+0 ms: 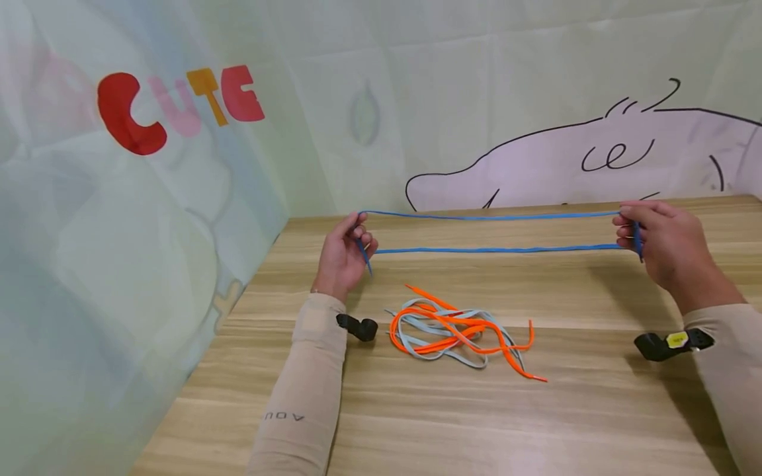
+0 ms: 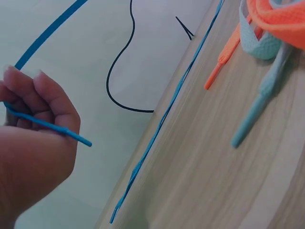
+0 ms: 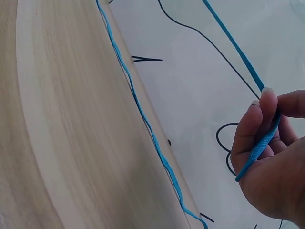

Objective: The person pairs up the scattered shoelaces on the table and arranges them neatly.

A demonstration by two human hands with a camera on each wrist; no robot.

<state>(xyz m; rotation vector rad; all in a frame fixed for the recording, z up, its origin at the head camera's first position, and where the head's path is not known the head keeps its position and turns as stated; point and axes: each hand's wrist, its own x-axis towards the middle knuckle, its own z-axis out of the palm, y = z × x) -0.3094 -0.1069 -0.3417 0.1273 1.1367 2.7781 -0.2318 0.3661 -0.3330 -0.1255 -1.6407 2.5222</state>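
Note:
A blue shoelace point(image 1: 494, 217) stretches nearly straight between my two raised hands. My left hand point(image 1: 345, 254) pinches it near one end, and the tipped end hangs past the palm. At the other end my right hand point(image 1: 673, 248) pinches it between thumb and curled fingers; a short tail lies across the palm in the right wrist view. A second blue shoelace point(image 1: 500, 250) lies straight along the table, below the held one in the head view. Closer to me, orange shoelaces point(image 1: 449, 320) and light grey-blue shoelaces point(image 1: 443, 354) lie tangled in a loose pile.
The wooden table point(image 1: 417, 423) meets a printed cloth backdrop point(image 1: 333, 99) at its far and left edges. Small black cameras sit on both wrists, the left one point(image 1: 357, 327) beside the pile.

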